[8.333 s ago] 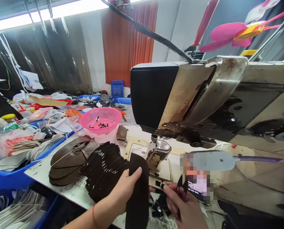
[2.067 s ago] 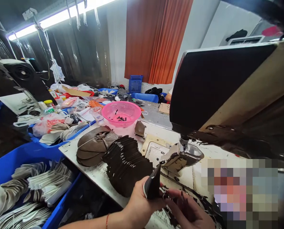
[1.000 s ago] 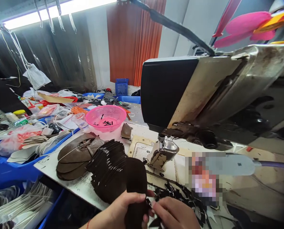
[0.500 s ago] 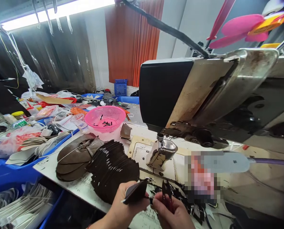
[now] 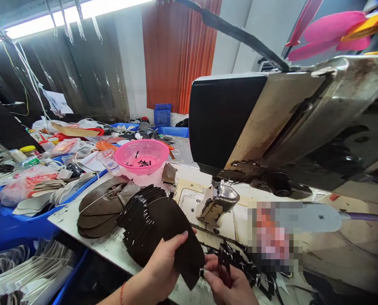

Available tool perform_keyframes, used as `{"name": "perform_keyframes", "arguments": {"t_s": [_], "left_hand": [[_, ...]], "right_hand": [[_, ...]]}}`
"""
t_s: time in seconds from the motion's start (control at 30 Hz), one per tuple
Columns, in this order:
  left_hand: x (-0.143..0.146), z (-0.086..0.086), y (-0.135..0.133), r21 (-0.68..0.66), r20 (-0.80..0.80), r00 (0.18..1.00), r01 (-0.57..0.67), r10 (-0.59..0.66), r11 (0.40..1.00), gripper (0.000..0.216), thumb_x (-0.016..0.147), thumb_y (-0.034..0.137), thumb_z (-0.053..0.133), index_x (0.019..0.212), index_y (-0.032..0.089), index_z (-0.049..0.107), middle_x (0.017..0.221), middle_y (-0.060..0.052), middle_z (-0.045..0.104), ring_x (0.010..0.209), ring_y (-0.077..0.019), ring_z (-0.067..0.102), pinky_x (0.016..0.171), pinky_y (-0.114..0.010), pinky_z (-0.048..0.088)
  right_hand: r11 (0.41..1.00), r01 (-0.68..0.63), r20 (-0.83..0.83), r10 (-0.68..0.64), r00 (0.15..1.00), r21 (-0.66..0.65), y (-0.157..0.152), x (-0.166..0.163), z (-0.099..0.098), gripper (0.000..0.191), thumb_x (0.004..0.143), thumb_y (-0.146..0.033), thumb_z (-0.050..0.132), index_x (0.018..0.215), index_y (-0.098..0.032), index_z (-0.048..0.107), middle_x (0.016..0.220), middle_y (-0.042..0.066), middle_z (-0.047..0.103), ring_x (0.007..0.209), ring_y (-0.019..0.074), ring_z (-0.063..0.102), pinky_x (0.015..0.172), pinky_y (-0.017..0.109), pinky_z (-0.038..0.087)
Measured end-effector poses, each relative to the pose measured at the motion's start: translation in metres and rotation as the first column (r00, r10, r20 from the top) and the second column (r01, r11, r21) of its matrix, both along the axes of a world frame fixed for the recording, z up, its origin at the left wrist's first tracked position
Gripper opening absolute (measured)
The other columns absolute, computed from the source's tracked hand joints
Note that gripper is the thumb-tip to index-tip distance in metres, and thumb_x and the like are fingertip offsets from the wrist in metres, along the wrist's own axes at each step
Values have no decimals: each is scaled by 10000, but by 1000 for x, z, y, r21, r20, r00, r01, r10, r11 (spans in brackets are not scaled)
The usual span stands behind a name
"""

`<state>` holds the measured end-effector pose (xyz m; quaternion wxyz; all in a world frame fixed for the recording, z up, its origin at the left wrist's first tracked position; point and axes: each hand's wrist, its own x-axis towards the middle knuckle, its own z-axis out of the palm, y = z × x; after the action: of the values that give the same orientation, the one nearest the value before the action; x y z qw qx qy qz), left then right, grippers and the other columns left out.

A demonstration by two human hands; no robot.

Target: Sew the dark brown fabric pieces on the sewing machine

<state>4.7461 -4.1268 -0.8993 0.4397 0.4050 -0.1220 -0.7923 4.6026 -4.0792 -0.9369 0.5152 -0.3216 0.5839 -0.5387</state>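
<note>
The dark brown leather-like piece [image 5: 176, 220] is in your left hand [image 5: 162, 267], partly in front of the stack of similar pieces [image 5: 141, 233]; your thumb presses on its face, the other fingers are mostly hidden behind. At its lower end, your right hand [image 5: 229, 281] pinches a small shiny-tipped bit [image 5: 202, 273] and also holds dark thread snips [image 5: 223, 260]. Beside it lie small black strips [image 5: 263, 277]. Farther are the sewing machine [image 5: 223, 118] and the pink basket [image 5: 159, 151].

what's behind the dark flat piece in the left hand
A stack of dark pieces shows past the left edge of the dark flat piece. How far the stack runs behind it and the left hand is hidden.
</note>
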Motion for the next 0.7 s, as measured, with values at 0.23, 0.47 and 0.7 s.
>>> {"name": "perform_keyframes", "arguments": {"t_s": [0.23, 0.47, 0.7], "left_hand": [[-1, -8, 12, -169, -65, 990, 114, -127, 979, 342, 558, 226, 815, 848, 121, 667, 788, -64, 694, 758, -204, 639, 764, -332, 494], [-1, -19, 6, -214, 71, 997, 34, -19, 976, 416, 498, 245, 855, 849, 96, 689, 938, -121, 710, 863, -243, 633, 847, -383, 486], [-2, -5, 1, -189, 48, 998, 42, -34, 981, 454, 453, 182, 844, 868, 98, 680, 825, -80, 712, 754, -195, 626, 765, -327, 484]], "right_hand": [[992, 115, 98, -120, 988, 60, 0, 2, -9, 420, 493, -507, 852, 694, -165, 715, 475, -45, 477, 424, 61, 331, 412, 211, 277], [981, 161, 181, -179, 967, 108, -7, -15, -7, 445, 512, -458, 877, 761, -135, 698, 397, -80, 400, 382, 39, 317, 395, 174, 218], [987, 142, 57, -146, 988, 74, -9, -16, 0, 476, 531, -515, 851, 735, -119, 684, 427, -75, 396, 402, 40, 310, 399, 178, 227]]}}
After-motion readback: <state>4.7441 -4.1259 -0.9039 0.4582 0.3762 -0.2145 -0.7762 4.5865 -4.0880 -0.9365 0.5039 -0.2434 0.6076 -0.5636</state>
